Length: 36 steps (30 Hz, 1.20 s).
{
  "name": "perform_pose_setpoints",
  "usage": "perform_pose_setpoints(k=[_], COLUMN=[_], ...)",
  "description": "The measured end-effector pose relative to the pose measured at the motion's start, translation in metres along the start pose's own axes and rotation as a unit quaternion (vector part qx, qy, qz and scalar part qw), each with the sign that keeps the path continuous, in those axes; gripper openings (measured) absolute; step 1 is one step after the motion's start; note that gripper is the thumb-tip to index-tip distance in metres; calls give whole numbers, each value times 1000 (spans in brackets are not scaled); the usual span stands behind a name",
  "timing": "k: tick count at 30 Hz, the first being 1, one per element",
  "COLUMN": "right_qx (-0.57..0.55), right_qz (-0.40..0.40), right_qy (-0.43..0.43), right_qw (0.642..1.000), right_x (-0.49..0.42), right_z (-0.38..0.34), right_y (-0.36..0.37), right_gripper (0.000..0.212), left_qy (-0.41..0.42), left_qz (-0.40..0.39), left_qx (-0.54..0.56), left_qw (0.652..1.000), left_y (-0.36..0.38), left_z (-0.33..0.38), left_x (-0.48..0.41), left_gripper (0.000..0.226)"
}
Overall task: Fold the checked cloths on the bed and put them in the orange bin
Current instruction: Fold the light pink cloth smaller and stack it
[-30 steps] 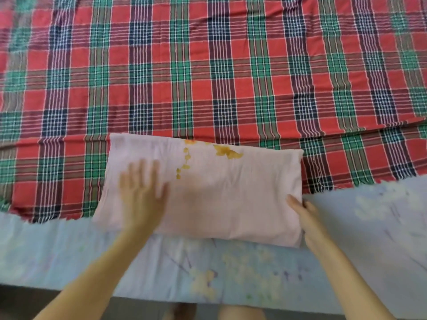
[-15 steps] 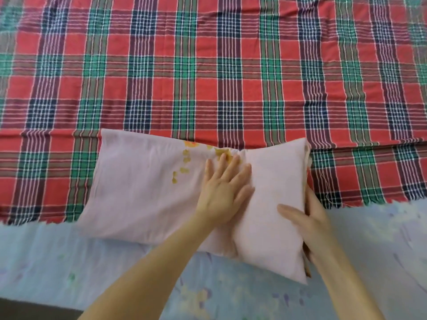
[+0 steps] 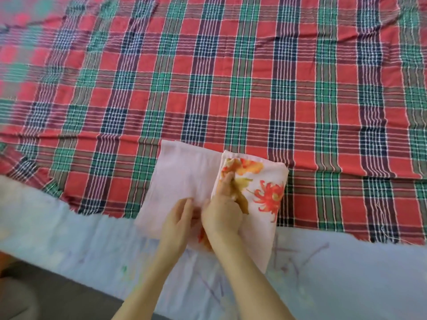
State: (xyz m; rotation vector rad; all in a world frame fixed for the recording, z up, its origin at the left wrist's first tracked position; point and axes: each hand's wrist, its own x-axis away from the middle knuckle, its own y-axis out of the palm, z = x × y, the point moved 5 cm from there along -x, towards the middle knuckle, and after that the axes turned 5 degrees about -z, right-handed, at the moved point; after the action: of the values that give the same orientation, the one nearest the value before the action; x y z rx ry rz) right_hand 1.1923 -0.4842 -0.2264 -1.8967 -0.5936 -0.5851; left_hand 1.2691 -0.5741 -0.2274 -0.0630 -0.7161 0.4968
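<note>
I see red, green and navy checked cloth (image 3: 231, 77) spread flat, unfolded. Pale pink folded cloth with orange flower print (image 3: 184, 176) lies on its near edge. Left hand (image 3: 178, 225) pinches pink layer, fingers curled. Right hand (image 3: 221, 213) rests on flowered flap; cannot tell its grip. Pale blue bedsheet (image 3: 346, 273) shows below checked cloth's near edge.

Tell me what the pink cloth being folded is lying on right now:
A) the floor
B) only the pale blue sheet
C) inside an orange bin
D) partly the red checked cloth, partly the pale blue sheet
D: the pink cloth overlaps the near edge of the red checked cloth, and its near end runs onto the pale blue sheet.
</note>
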Motion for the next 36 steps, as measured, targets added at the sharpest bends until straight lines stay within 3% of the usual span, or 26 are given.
perform_pose_setpoints(k=[3, 5, 7, 9, 11, 12, 14, 16, 18, 20, 21, 24, 26, 27, 30, 32, 34, 36], right_qx=[-33, -34, -82, -219, -376, -417, -431, -385, -311, -272, -264, -233, -214, -194, -126, -72, -43, -64], right_qz=[95, 225, 270, 164, 31, 6, 5, 57, 100, 102, 87, 22, -24, -41, -35, 60, 151, 156], right_qy=[-42, -20, 29, 69, 90, 94, 90, 93, 96, 56, 28, -25, -48, -59, -73, -68, -48, -31], right_qw=[994, 973, 959, 959, 922, 904, 898, 916, 940, 955, 960, 972, 975, 978, 989, 993, 986, 985], right_x=[16, 24, 23, 12, 4, 3, 7, 16, 31, 46, 51, 50, 45, 42, 31, 23, 9, -11], right_z=[16, 50, 91, 119, 123, 121, 108, 87, 49, 3, -22, -84, -113, -123, -126, -115, -100, -88], right_y=[-35, -64, -75, -62, -42, -37, -37, -49, -65, -74, -72, -44, -17, -3, 13, 0, -16, -22], right_gripper=[58, 41, 41, 42, 28, 28, 39, 47, 55, 68, 77, 86, 82, 79, 65, 61, 68, 81], left_qy=[97, 175, 231, 244, 244, 252, 263, 288, 277, 165, 97, -52, -88, -98, -138, -145, -136, -164], left_qz=[55, 44, 34, 51, 80, 91, 106, 95, 52, -20, -46, -34, -37, -27, 23, 45, 87, 149], left_qx=[-202, -288, -366, -407, -423, -419, -390, -333, -224, -29, 63, 300, 394, 417, 410, 369, 344, 312], left_qw=[973, 941, 901, 879, 869, 867, 876, 893, 933, 986, 992, 952, 914, 903, 901, 917, 925, 924], left_y=[19, 36, 46, 48, 42, 40, 32, 15, -10, -30, -40, -71, -85, -91, -93, -91, -90, -89], left_z=[4, 3, -4, -13, -21, -22, -16, -12, -8, 1, 1, -20, -35, -40, -44, -48, -49, -51], left_x=[14, 20, 20, 14, 11, 11, 15, 16, 21, 31, 38, 45, 39, 38, 31, 23, 16, 14], left_gripper=[29, 44, 49, 51, 51, 49, 43, 36, 25, 26, 30, 37, 81, 87, 52, 54, 42, 35])
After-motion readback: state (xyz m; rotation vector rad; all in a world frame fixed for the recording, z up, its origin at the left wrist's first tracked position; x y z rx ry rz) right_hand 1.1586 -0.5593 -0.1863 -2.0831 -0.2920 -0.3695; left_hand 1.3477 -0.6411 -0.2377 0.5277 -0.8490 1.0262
